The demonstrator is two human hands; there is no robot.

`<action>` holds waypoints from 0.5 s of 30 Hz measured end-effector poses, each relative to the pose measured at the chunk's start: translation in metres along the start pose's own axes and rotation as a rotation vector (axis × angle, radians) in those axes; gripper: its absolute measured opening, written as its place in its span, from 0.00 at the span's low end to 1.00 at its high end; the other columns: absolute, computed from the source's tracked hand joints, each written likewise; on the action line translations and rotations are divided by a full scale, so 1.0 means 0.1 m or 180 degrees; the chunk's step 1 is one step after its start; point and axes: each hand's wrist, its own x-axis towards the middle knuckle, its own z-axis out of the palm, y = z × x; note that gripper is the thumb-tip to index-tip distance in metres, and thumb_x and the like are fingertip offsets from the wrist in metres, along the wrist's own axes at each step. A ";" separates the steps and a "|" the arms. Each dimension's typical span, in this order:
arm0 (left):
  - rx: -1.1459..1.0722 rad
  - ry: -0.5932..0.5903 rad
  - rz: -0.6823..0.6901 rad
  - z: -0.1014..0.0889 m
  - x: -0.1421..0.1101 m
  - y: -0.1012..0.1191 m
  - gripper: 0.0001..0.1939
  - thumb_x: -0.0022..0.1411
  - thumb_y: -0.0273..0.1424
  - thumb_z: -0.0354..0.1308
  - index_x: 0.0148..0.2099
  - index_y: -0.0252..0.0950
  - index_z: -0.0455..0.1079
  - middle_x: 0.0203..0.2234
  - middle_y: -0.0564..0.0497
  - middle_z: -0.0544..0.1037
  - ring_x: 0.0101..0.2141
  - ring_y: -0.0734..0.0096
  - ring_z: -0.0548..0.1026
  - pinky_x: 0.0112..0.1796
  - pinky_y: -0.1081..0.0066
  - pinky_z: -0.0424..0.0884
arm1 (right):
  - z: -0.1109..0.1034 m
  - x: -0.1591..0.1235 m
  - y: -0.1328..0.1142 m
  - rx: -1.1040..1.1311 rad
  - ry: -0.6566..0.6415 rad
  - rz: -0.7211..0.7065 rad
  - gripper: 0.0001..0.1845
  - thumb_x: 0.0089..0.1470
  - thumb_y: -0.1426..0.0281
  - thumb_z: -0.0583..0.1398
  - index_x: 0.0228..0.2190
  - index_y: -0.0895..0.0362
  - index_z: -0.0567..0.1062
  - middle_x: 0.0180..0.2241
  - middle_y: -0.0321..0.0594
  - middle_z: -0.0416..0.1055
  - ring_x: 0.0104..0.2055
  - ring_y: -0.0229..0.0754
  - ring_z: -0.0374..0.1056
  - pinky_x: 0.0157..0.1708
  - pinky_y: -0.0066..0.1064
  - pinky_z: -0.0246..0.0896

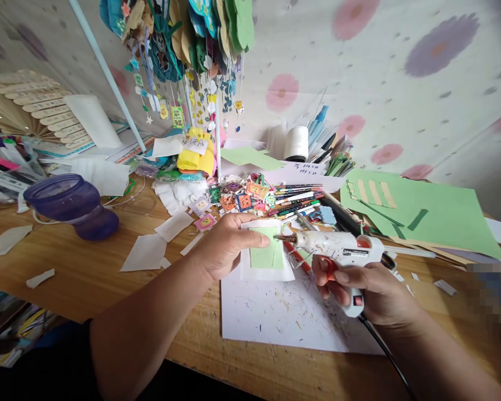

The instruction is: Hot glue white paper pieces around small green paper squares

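My left hand [229,245] is closed on a white paper piece [245,266] that carries a light green paper rectangle [262,256], its thumb lying flat on the green. In my right hand [359,281] is a white hot glue gun [334,246], with my fingers around the handle and orange trigger. The gun's metal nozzle points left, its tip at or just above the right edge of the green rectangle. Thin glue strands hang under the nozzle. Below both hands lies a stained white sheet [271,317] on the wooden table.
Behind my hands are small painted cards [244,200] and several marker pens [298,195]. A purple translucent jar [73,203] stands left among paper scraps [144,252]. Large green card sheets [442,206] lie right. Paper mobiles [179,44] hang above. The gun's black cord [386,348] runs toward me.
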 end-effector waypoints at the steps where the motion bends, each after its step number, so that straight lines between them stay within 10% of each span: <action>1: -0.0015 -0.0011 -0.0015 0.00 0.00 0.00 0.15 0.38 0.23 0.67 0.34 0.29 0.78 0.22 0.48 0.80 0.23 0.70 0.77 0.27 0.73 0.71 | 0.00 0.00 0.00 0.0001 0.0021 0.0020 0.12 0.34 0.62 0.66 0.18 0.59 0.80 0.10 0.39 0.67 0.18 0.41 0.67 0.21 0.30 0.60; 15: -0.0064 0.0118 0.0043 -0.01 0.03 -0.01 0.15 0.38 0.24 0.67 0.34 0.29 0.77 0.24 0.47 0.80 0.24 0.70 0.76 0.29 0.71 0.71 | 0.01 0.00 -0.01 -0.0119 0.0202 0.0022 0.10 0.29 0.64 0.66 0.17 0.58 0.79 0.12 0.39 0.69 0.14 0.40 0.64 0.15 0.28 0.55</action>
